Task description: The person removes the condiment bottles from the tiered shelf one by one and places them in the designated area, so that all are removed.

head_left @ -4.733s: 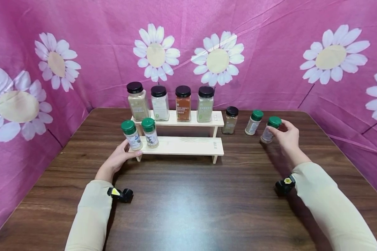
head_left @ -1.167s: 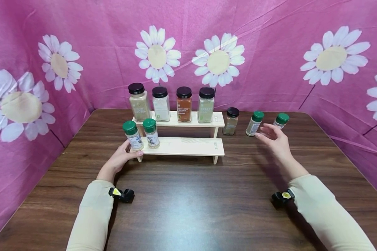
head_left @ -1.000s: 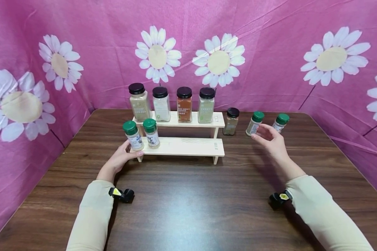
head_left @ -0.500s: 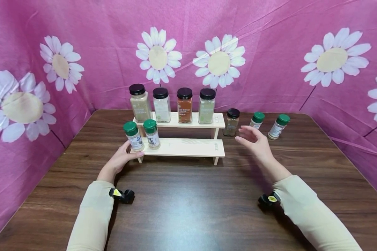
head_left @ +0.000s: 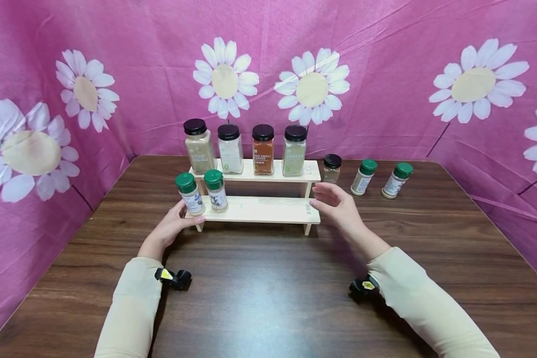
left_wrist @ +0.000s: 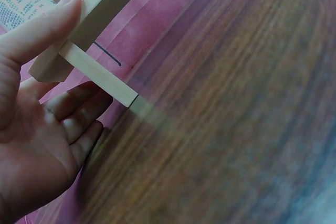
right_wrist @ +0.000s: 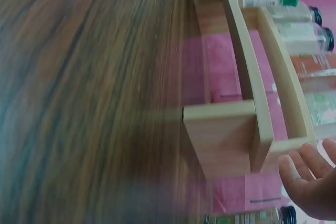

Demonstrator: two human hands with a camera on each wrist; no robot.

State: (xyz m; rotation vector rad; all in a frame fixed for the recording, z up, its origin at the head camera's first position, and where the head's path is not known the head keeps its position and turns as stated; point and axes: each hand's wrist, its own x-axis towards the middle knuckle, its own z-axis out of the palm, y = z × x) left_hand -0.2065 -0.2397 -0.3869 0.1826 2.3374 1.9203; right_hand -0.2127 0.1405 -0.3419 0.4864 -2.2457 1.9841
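Observation:
My left hand (head_left: 172, 226) grips the left end of a two-tier wooden spice rack (head_left: 268, 211). The thumb lies on the lower shelf's edge, with the fingers beneath, as the left wrist view shows. Two green-capped spice bottles stand there, an outer one (head_left: 190, 194) and an inner one (head_left: 216, 191). My right hand (head_left: 340, 211) is at the lower shelf's right end, thumb and fingers spread apart, holding nothing. In the right wrist view its fingertips (right_wrist: 286, 166) overlap the rack's end. Behind it a small black-capped jar (head_left: 331, 171) is partly hidden.
On the upper shelf stand several black-capped jars, among them a red sweet pepper jar (head_left: 262, 151) and a pale green one (head_left: 294, 153). Farther right, two green-capped bottles, one nearer (head_left: 362, 179) and one outermost (head_left: 396, 183), stand on the brown table (head_left: 268, 288). A pink flowered cloth (head_left: 385, 99) hangs behind.
Earlier my right hand held the outermost green-capped bottle; it has let go, leaving it upright on the table, and moved left past the other bottle and small jar. My left hand has stayed.

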